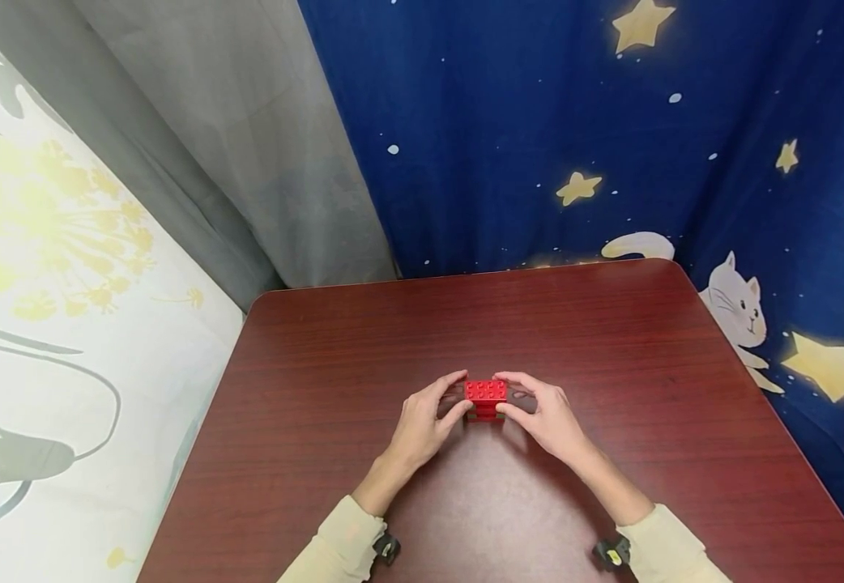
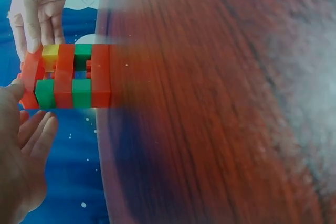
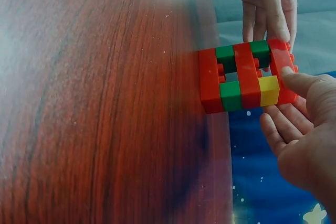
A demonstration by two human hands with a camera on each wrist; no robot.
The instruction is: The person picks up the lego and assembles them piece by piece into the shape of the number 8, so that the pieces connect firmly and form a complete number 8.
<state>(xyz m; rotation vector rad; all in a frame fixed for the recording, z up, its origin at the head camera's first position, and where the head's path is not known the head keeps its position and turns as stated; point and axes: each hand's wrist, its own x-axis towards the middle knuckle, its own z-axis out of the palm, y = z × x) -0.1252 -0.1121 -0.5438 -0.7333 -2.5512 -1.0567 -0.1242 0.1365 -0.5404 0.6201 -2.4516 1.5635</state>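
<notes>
A stack of toy building bricks stands on the table. At its base lies a long red brick, then two small green bricks with a gap between them, then another long red brick. Above that sit a green brick on the left and a yellow brick on the right. A studded red brick tops the stack, slightly askew; whether it is pressed fully down I cannot tell. My left hand pinches its left end, thumb in front. My right hand pinches the right end likewise.
The dark red wooden table has rounded far corners. Behind it hang a grey curtain and a blue starry curtain. A white patterned cloth hangs at the left. Each wrist wears a small black device.
</notes>
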